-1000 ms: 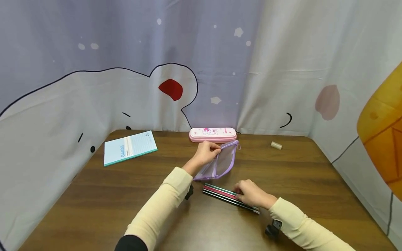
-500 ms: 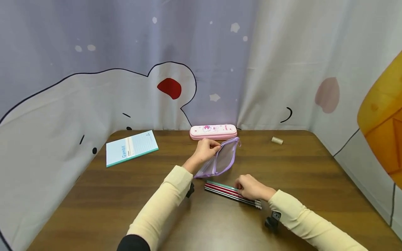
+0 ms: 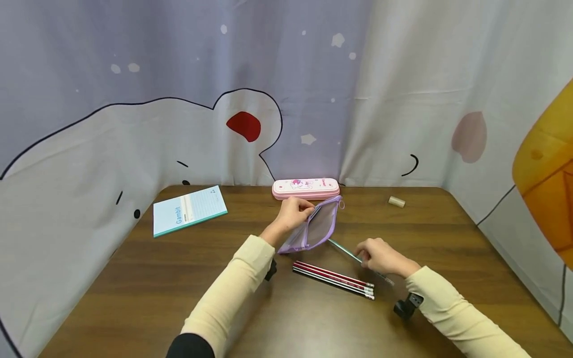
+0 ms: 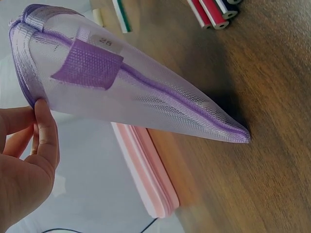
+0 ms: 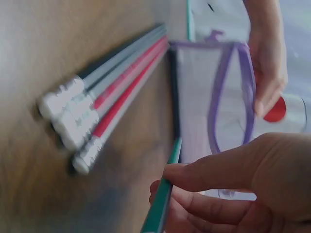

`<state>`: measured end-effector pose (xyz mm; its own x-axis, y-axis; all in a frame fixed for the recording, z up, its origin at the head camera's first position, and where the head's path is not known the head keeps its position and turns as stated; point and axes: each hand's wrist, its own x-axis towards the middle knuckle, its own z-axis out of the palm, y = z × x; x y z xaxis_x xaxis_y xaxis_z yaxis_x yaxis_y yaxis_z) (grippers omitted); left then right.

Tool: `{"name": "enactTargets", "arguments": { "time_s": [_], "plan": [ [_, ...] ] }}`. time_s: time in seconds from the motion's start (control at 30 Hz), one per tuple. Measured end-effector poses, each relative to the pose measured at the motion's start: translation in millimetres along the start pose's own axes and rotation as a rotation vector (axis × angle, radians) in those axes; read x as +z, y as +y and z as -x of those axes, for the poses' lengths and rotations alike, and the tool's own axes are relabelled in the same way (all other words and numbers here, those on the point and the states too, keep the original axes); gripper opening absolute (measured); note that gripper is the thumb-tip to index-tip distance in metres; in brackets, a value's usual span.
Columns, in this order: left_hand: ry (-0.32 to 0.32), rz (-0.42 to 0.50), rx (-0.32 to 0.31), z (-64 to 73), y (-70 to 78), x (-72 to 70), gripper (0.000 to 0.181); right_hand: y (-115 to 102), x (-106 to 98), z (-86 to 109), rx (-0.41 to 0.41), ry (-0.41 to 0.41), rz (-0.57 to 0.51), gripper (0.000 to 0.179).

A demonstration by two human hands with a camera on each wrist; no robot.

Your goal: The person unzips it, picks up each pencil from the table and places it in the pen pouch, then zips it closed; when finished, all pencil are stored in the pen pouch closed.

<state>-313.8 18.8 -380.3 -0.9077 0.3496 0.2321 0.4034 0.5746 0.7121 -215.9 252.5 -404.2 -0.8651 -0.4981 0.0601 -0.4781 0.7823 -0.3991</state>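
My left hand (image 3: 292, 217) pinches the upper edge of a purple mesh zipper pouch (image 3: 323, 224), which is tilted up off the table with its mouth parted. Between the thumb and fingers of my right hand (image 3: 382, 256) is a green pencil (image 5: 160, 204), slanting towards the pouch; in the head view its far end is close to the pouch's lower edge. Whether it touches cannot be told. Several red and black striped pencils (image 3: 332, 279) with white erasers lie side by side on the table, in front of the pouch and left of my right hand.
A pink pencil case (image 3: 306, 189) stands at the table's back edge, behind the pouch. At back left lies a light blue notebook (image 3: 190, 211). A small beige cylinder (image 3: 396, 202) is at back right. Curtains enclose the brown table (image 3: 147, 288).
My right hand has taken the green pencil out from beside the other pencils and moved right with it, turning its far end towards the pouch. My left hand still holds the pouch in place.
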Motion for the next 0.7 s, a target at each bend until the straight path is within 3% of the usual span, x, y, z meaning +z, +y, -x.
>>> {"name": "enactTargets", "arguments": {
  "time_s": [0.17,0.3,0.5,0.7],
  "plan": [
    [0.002,-0.010,0.011,0.0,-0.7,-0.7,0.017,10,-16,2.7,0.128,0.062,-0.060,0.024],
    [0.004,-0.011,0.012,-0.4,-0.8,-1.0,0.016,11,-24,1.3,0.225,0.149,-0.193,0.029],
    [0.011,-0.002,0.019,-1.4,-1.8,-0.2,0.014,1,-26,-9.1,0.283,0.267,-0.476,0.035],
    [0.019,0.004,0.029,-2.1,-3.3,0.9,0.015,-16,-12,-25.3,0.325,0.333,-0.808,0.041]
  ]
}}
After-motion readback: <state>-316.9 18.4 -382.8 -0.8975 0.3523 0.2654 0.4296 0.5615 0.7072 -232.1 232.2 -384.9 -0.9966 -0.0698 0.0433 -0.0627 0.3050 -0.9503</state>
